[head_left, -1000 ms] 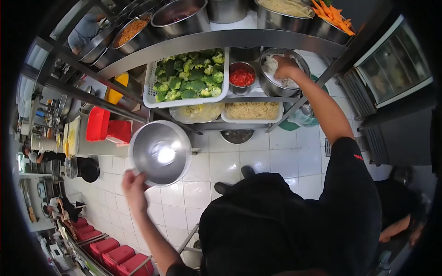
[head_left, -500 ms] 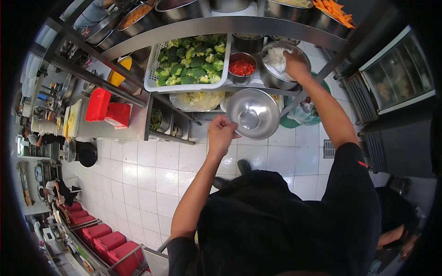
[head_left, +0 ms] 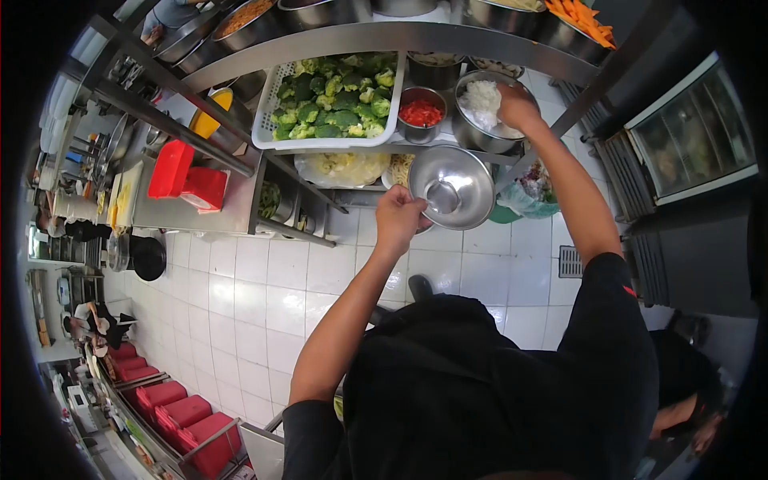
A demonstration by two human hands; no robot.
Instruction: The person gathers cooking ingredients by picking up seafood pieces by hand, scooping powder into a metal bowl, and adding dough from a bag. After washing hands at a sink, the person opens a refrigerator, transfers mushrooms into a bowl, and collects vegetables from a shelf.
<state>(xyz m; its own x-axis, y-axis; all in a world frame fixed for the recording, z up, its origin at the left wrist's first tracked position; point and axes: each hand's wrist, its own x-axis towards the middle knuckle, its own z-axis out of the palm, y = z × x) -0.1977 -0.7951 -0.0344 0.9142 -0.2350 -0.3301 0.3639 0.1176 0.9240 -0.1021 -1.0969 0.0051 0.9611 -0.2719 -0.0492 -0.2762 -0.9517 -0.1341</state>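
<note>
My left hand [head_left: 399, 214] is closed on the rim of a shiny metal bowl [head_left: 460, 192], which has nothing in it and hangs in front of the shelf. My right hand [head_left: 520, 108] reaches into a metal pot [head_left: 474, 140] holding a white food [head_left: 481, 102]; its fingers are hidden inside the pot, so I cannot tell what they grip. Left of that pot stands a smaller metal container with chopped red food [head_left: 421, 112]. Beside it is a white basket [head_left: 328, 145] full of broccoli [head_left: 336, 100].
An upper shelf [head_left: 384, 36] carries metal containers, one with orange strips [head_left: 580, 24]. On the steel counter to the left stands a red container [head_left: 204, 188]. A green tub with a bag [head_left: 528, 200] sits on the floor. Other people are at the left and lower right.
My left hand and the bowl have moved slightly right and up. My right hand has shifted within the pot, from the white food towards its right side.
</note>
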